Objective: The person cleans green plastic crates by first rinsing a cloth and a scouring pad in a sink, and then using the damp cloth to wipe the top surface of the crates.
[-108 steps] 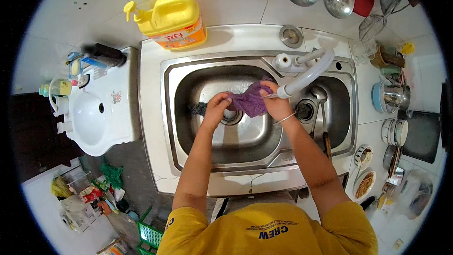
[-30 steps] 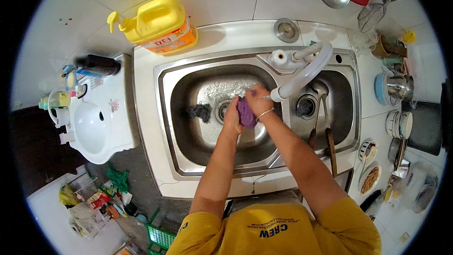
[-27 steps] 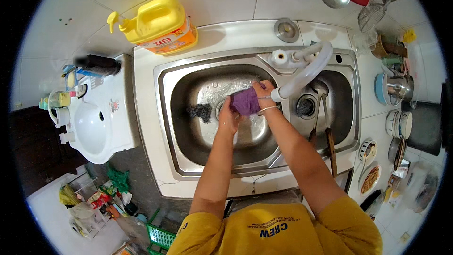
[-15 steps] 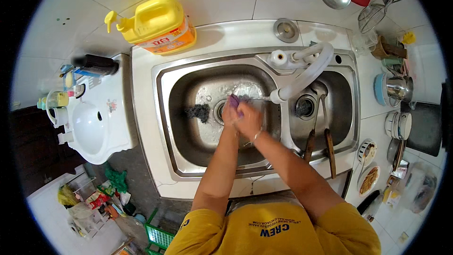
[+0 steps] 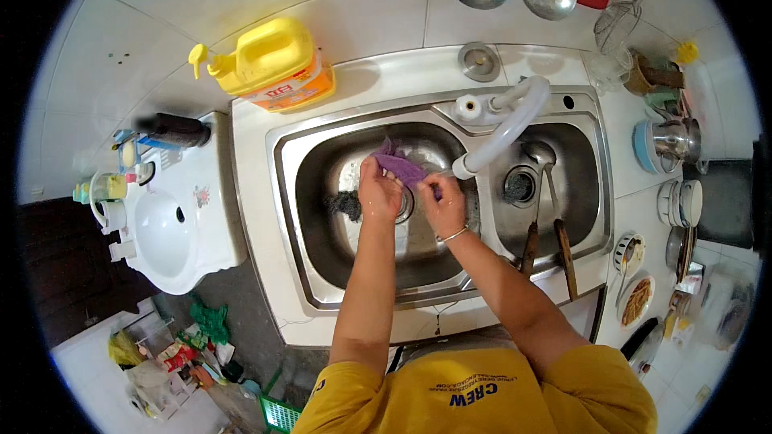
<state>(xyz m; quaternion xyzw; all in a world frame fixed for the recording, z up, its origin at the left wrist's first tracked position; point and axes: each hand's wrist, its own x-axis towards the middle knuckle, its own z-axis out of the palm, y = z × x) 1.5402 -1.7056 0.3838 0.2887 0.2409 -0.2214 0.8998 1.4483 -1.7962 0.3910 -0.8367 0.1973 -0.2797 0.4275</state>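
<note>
A purple cloth [image 5: 406,170] is stretched between my two hands over the large left sink basin [image 5: 318,157]. My left hand [image 5: 379,194], palm partly turned up, grips its left end, and a loose edge sticks up past the fingers. At the other end, my right hand [image 5: 444,205] pinches the cloth just below the faucet spout [image 5: 462,167]. A dark scouring pad [image 5: 346,206] lies on the basin floor beside my left hand. The drain is partly hidden behind my hands.
Two wooden-handled utensils [image 5: 565,261] lean in the small right basin, which has a dark clump in its drain. A yellow pump jug [image 5: 277,64] stands behind the sink. Bowls [image 5: 679,202] and a plate of food [image 5: 638,302] sit on the right counter.
My hands have moved apart from being clasped around the bunched cloth. The cloth is now spread out between them. The whole view has shifted slightly.
</note>
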